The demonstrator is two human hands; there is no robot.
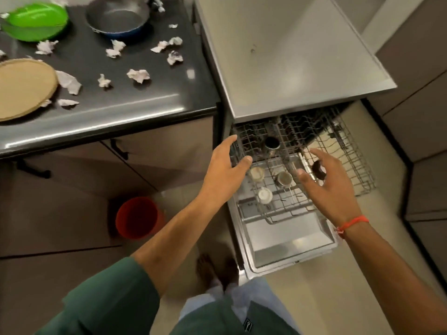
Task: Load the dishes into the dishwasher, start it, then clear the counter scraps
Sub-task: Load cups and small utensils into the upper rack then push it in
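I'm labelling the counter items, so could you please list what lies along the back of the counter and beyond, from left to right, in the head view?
Green plate → frying pan → crumpled paper scrap → dishwasher top.

Home kitchen: dark counter (116,117) at 10 o'clock with frying pan (118,16), green plate (36,21), paper scraps (138,75); open dishwasher (290,68) at 1 o'clock, rack (338,151) pulled out; cabinet doors (84,170) below; red bin (137,217) on floor.
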